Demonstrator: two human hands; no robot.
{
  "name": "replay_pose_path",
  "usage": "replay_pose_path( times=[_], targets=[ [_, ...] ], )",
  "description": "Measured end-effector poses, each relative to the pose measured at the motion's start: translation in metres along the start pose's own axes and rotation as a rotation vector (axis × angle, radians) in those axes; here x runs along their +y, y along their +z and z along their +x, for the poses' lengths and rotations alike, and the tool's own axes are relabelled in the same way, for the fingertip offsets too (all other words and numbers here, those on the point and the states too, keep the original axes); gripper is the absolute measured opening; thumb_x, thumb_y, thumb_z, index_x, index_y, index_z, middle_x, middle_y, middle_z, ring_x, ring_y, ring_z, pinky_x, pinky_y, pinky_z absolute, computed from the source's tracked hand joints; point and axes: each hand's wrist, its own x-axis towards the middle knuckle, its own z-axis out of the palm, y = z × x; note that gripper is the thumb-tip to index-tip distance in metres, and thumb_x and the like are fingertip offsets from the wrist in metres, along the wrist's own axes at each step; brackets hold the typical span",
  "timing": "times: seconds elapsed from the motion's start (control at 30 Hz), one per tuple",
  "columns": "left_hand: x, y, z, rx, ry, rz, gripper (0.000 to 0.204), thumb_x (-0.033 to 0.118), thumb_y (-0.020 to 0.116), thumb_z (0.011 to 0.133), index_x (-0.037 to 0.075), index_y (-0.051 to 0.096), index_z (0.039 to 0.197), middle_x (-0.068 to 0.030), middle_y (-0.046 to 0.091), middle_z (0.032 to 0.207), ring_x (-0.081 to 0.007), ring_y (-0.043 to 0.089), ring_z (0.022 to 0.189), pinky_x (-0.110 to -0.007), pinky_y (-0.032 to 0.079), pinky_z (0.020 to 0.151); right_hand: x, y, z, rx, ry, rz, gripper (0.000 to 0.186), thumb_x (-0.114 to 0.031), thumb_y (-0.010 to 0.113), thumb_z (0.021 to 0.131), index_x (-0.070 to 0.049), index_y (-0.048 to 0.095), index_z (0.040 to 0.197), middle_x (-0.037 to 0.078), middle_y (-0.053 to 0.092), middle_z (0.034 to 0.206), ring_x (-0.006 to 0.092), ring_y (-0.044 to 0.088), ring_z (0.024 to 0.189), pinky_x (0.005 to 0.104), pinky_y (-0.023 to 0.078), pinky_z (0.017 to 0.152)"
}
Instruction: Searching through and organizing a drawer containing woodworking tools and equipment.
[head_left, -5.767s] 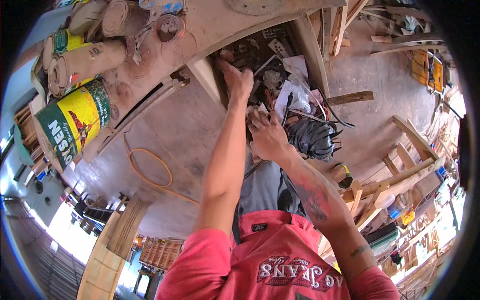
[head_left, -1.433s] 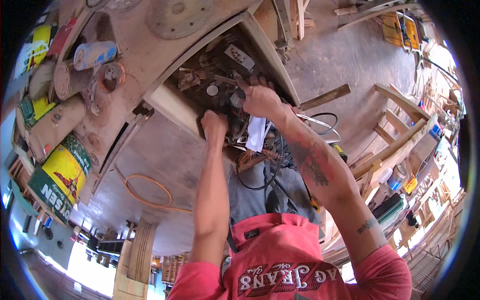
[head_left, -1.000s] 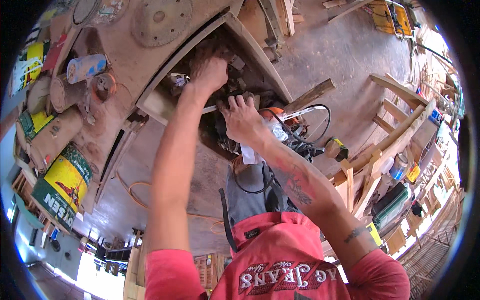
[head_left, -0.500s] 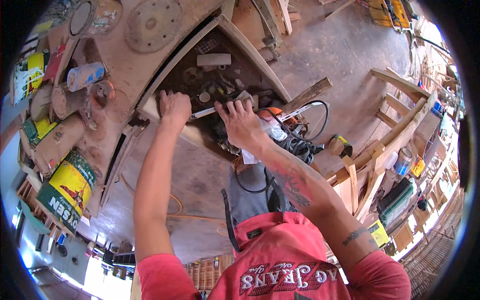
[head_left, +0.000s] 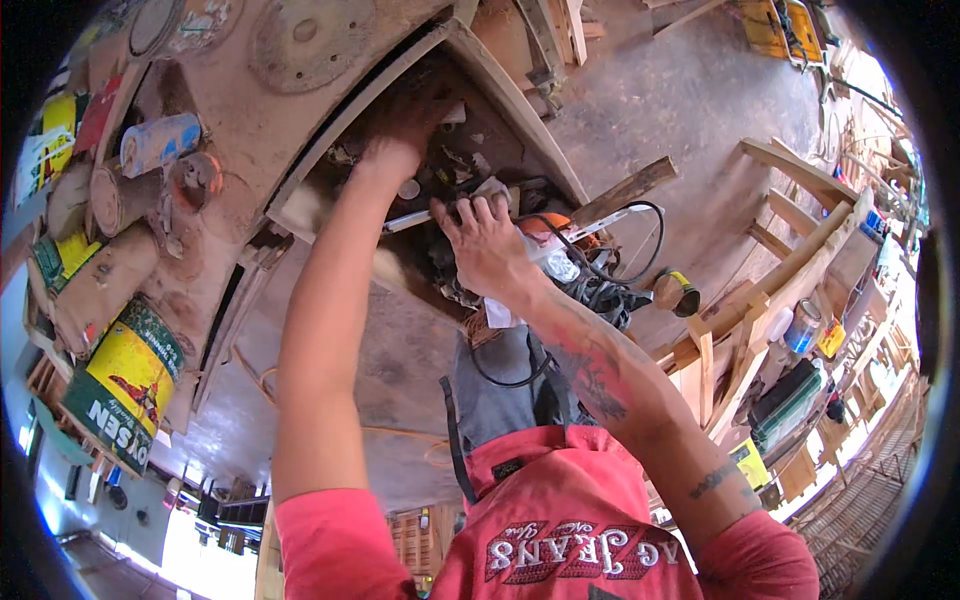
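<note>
My left hand (head_left: 400, 145) reaches deep into a dusty wooden drawer (head_left: 545, 150), near a small pale block (head_left: 455, 112); its fingers are smeared by motion. Farther down, my right hand (head_left: 485, 245) has curled fingers over a pale crumpled item and the end of a thin white strip (head_left: 405, 221); exactly what it grips is unclear. Small dark debris and a round pale disc (head_left: 409, 188) lie inside. Beside my right hand are an orange object (head_left: 540, 226), white plastic (head_left: 558, 265), a black cable (head_left: 660, 230) and dark crumpled material (head_left: 600, 300) at the drawer's near end.
Several dusty cans (head_left: 160, 140) and a large green-yellow can (head_left: 120, 390) stand on the worktop at left, with a perforated disc (head_left: 305, 50) beyond. A loose plank (head_left: 630, 190) sticks out right. Timber frames (head_left: 800, 200) and an orange hose (head_left: 400, 432) are on the floor.
Over the last half second my left hand has moved from the drawer's left edge up and right, deeper inside. My right hand stays about where it was; earlier it was farther in.
</note>
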Motion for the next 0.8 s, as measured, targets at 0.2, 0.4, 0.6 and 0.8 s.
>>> replay_pose_path(
  times=[0.2,0.4,0.6,0.8],
  targets=[
    [0.024,-0.035,-0.048,-0.536,-0.327,0.186,0.035,0.011,0.053,0.089,0.007,0.064,0.122,-0.0179,0.063,0.126,-0.03,0.061,0.115,-0.045,0.048,0.096,0.01,0.003,-0.005,-0.037,0.048,0.026,0.068,-0.019,0.056,0.081,-0.007,0.042,0.147,0.012,0.054,0.108,0.0283,0.051,0.107,0.0504,0.034,0.102],
    [0.051,-0.066,-0.012,-0.452,-0.396,0.084,0.019,0.012,0.057,0.087,0.007,0.076,0.089,-0.0183,0.071,0.1,-0.0337,0.07,0.096,-0.047,0.053,0.085,0.006,0.003,-0.004,-0.018,0.03,0.027,0.069,-0.02,0.056,0.081,-0.007,0.041,0.147,0.012,0.053,0.108,0.028,0.05,0.107,0.0496,0.033,0.102],
    [0.041,-0.025,0.041,-0.41,-0.212,0.153,0.059,0.014,0.058,0.087,0.013,0.044,0.144,-0.0191,0.049,0.142,-0.0361,0.044,0.133,-0.049,0.038,0.108,0.003,-0.001,-0.002,-0.026,0.007,0.017,0.073,-0.021,0.059,0.077,-0.007,0.041,0.147,0.013,0.052,0.109,0.0291,0.049,0.107,0.0501,0.034,0.102],
    [0.026,0.015,-0.034,-0.165,-0.234,0.076,0.066,0.013,0.064,0.083,0.013,0.043,0.146,-0.0192,0.043,0.148,-0.0392,0.043,0.134,-0.048,0.037,0.11,0.004,-0.001,-0.004,-0.045,0.027,0.038,0.073,-0.021,0.058,0.078,-0.007,0.04,0.148,0.014,0.053,0.111,0.0295,0.049,0.109,0.0507,0.034,0.102]
  ],
)
